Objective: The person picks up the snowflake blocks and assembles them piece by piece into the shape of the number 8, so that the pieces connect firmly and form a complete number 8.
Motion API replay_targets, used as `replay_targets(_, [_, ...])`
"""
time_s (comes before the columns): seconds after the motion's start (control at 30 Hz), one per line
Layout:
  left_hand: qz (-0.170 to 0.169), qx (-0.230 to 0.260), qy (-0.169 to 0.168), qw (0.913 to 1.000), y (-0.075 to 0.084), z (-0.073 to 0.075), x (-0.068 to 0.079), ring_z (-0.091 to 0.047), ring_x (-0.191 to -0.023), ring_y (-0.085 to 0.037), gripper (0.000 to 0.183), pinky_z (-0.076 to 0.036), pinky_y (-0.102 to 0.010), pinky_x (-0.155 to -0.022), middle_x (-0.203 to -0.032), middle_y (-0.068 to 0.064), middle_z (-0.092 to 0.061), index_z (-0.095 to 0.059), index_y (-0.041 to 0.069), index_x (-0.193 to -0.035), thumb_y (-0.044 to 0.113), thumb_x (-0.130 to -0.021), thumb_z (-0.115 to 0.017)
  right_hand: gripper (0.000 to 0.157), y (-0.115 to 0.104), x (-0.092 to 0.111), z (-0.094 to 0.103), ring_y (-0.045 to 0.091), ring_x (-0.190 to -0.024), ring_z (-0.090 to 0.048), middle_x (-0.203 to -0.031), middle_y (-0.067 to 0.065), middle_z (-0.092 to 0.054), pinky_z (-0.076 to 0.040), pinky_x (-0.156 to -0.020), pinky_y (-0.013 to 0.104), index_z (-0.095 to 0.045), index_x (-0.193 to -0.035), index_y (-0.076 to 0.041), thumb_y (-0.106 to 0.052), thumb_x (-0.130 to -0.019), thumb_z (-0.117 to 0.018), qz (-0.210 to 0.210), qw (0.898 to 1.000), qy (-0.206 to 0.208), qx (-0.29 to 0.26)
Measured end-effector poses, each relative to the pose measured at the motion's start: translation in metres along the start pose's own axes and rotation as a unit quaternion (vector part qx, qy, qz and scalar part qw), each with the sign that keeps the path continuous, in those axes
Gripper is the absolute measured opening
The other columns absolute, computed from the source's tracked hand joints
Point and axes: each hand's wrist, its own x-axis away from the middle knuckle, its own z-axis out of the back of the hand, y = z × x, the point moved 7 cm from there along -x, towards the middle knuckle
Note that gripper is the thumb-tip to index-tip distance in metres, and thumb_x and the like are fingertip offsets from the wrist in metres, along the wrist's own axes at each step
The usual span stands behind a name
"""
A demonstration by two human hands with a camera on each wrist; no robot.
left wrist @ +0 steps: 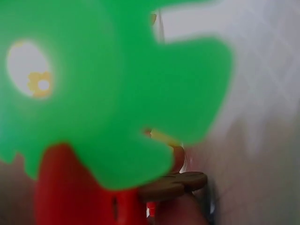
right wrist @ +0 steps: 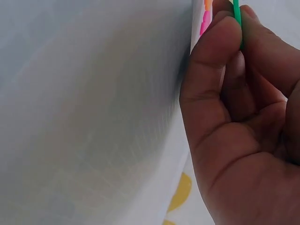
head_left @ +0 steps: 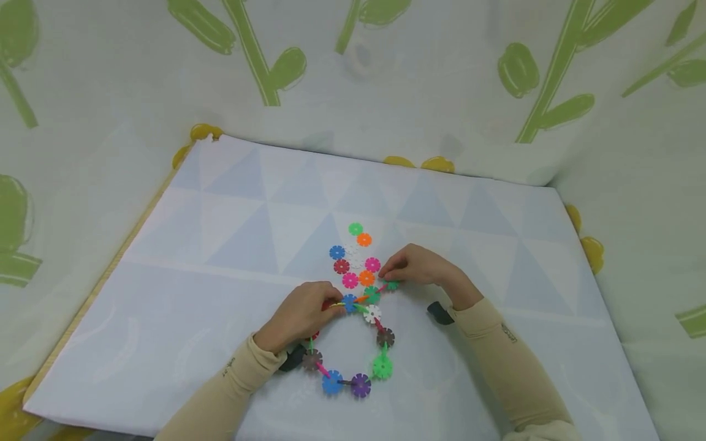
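A ring of linked, notched plastic discs lies on the table, with a purple disc and a bright green disc on its near side. My left hand pinches the ring's upper left part, close to a blue disc; the fingers partly hide what they hold. A short branch runs right from there through a teal-green disc. At its end, my right hand pinches another green disc between thumb and finger. In the left wrist view, a blurred green disc covers much of the picture, above a red disc.
Several loose discs lie flat beyond the hands, among them an orange disc, a dark red disc and a pink disc. A pale cloth with triangles covers the table. Leaf-patterned curtains stand behind and beside it.
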Motion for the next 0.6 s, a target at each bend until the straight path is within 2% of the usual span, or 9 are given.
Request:
replay_targets(0.23, [0.0,0.0,0.004,1.0,0.0013,-0.0005,-0.0015,-0.052,-0.071,-0.009,0.019,-0.048,-0.026,-0.069,-0.082,0.006,-0.066,-0.079,0.011,-0.101,0.025,-0.088,-0.081,0.017,0.0004,0.0001,-0.0017,0.015,-0.087,-0.057,-0.101,0.0,-0.077,-0.049,-0.076,0.027,-0.081,-0.108,-0.013,-0.021,-0.095,-0.073,0.003,1.0,0.016,-0.006])
replay_targets(0.47, [0.001,0.0,0.013,0.9999,0.0004,-0.0003,-0.0004,-0.05,-0.068,-0.009,0.017,-0.045,-0.024,-0.066,-0.076,0.007,-0.062,-0.079,0.011,-0.097,0.026,-0.089,-0.08,0.019,0.008,0.003,-0.0039,0.019,-0.104,-0.062,-0.114,0.001,-0.077,-0.054,-0.089,0.031,-0.081,-0.111,-0.018,-0.025,-0.094,-0.075,-0.06,0.996,0.053,-0.029])
replay_targets(0.6, [-0.006,0.003,0.023,0.9997,0.0002,0.0011,-0.0005,-0.049,-0.067,-0.008,0.015,-0.043,-0.023,-0.064,-0.075,0.007,-0.06,-0.078,0.011,-0.094,0.024,-0.088,-0.081,0.021,0.0091,0.0037,-0.003,0.02,-0.109,-0.063,-0.116,0.001,-0.077,-0.054,-0.09,0.032,-0.08,-0.112,-0.018,-0.027,-0.093,-0.075,-0.081,0.993,0.08,-0.042])
